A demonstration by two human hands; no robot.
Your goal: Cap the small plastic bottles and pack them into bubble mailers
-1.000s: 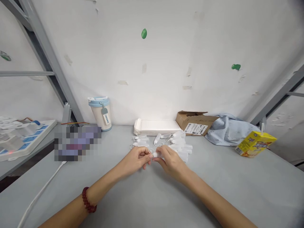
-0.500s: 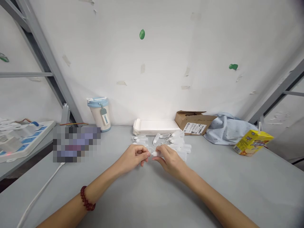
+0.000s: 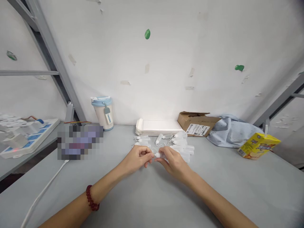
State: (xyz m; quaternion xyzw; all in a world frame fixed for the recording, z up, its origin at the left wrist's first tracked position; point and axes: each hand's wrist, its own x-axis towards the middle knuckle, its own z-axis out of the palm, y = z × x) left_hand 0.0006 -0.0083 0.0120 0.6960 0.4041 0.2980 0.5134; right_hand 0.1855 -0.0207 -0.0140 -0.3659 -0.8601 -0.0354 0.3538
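Observation:
My right hand (image 3: 174, 161) grips a small translucent bottle (image 3: 161, 155) with a white pointed cap, held sideways with the cap towards the left. Fingers and thumb close round its body and hide much of it. My left hand (image 3: 140, 157) is closed in a pinch right at the cap's tip; what it pinches is too small to make out. A thin white loop (image 3: 154, 149) shows just behind the fingertips. Beyond the hands lie several similar bottles with white loops, one group on the right (image 3: 180, 142) and a smaller group on the left (image 3: 143, 139).
A stack of white flat pieces (image 3: 161, 126) lies against the wall, beside an opened cardboard box (image 3: 197, 125). A light blue cloth (image 3: 228, 131) and yellow drink carton (image 3: 258, 146) stand right. Left are a lidded cup (image 3: 102, 114), a blurred-out object (image 3: 80, 142), a cable (image 3: 44, 193) and power strip (image 3: 40, 136).
The whole view has shifted slightly, so everything appears a little further right. Both hands keep nearly the same pose, with the bottle still in the right hand.

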